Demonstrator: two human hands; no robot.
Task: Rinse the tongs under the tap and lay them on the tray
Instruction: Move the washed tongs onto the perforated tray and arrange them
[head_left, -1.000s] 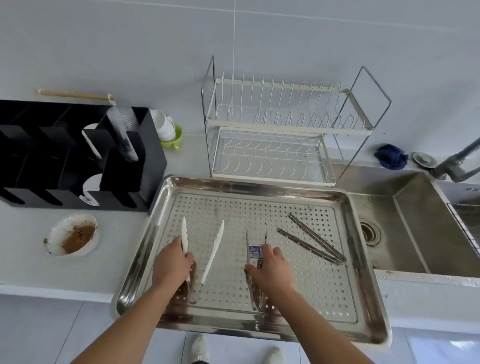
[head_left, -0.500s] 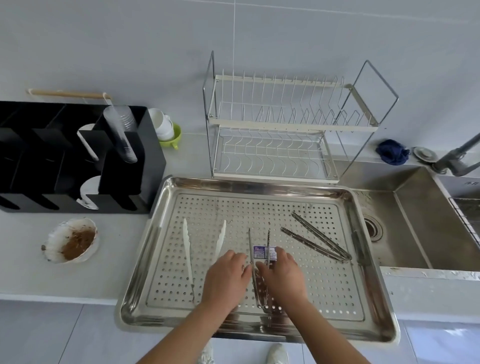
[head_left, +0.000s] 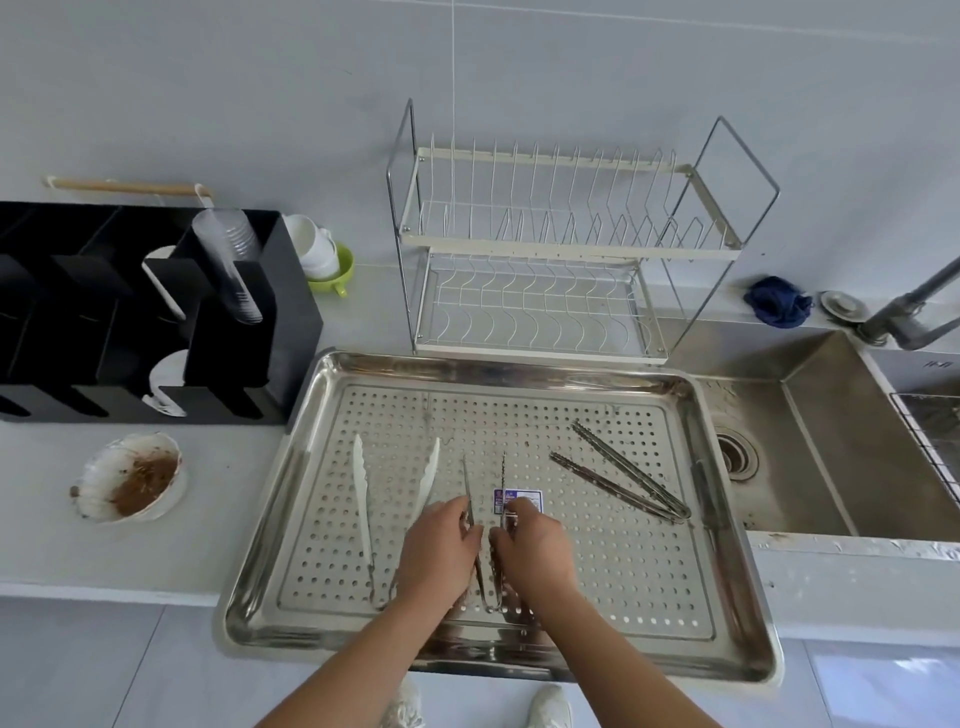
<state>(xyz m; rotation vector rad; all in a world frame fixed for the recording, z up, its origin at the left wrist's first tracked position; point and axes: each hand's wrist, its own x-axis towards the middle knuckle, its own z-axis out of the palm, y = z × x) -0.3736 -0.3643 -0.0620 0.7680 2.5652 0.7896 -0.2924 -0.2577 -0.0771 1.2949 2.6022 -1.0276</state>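
Tray (head_left: 519, 366): left hand (head_left: 441, 551) newly on steel tongs (head_left: 511, 498)

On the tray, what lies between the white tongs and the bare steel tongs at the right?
Head view: the labelled tongs, one arm held in the left hand, the other in the right hand.

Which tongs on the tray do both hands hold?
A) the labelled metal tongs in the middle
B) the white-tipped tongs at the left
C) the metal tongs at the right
A: the left hand and the right hand each grip one arm of the labelled tongs.
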